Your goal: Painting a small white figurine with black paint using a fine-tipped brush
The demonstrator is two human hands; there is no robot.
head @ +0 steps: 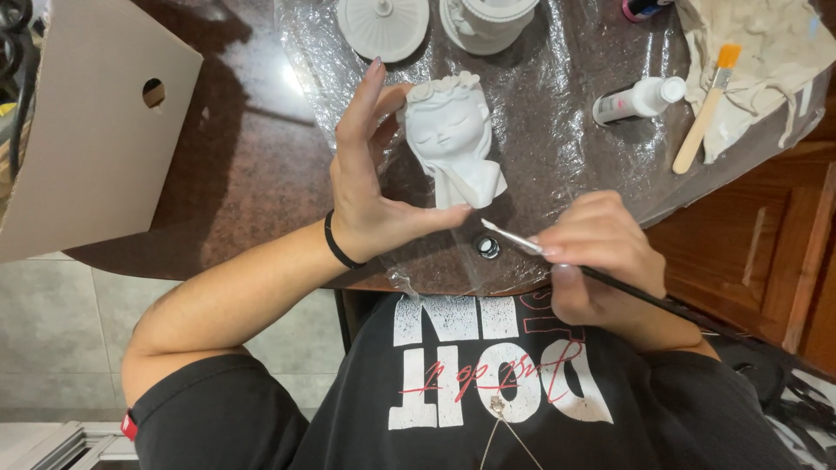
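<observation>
Left hand (370,187) clasps the white bust figurine (453,139); right hand (596,252), just below, pinches a thin paintbrush (514,237).

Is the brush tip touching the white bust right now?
No: the brush tip in the right hand sits below the bust, apart from it.

The figurine bust (453,139) stands on plastic sheeting (540,200) spread over the tabletop (252,165). Left hand (370,187) cups it from the left; right hand (596,252) sits to its lower right, fine brush (514,237) pointing toward its base. Behind it a lid (383,26) and jar (486,22); right, a bottle (640,97) and flat brush (705,109) lying on a cloth (766,52). Far left, a board (87,130).
</observation>
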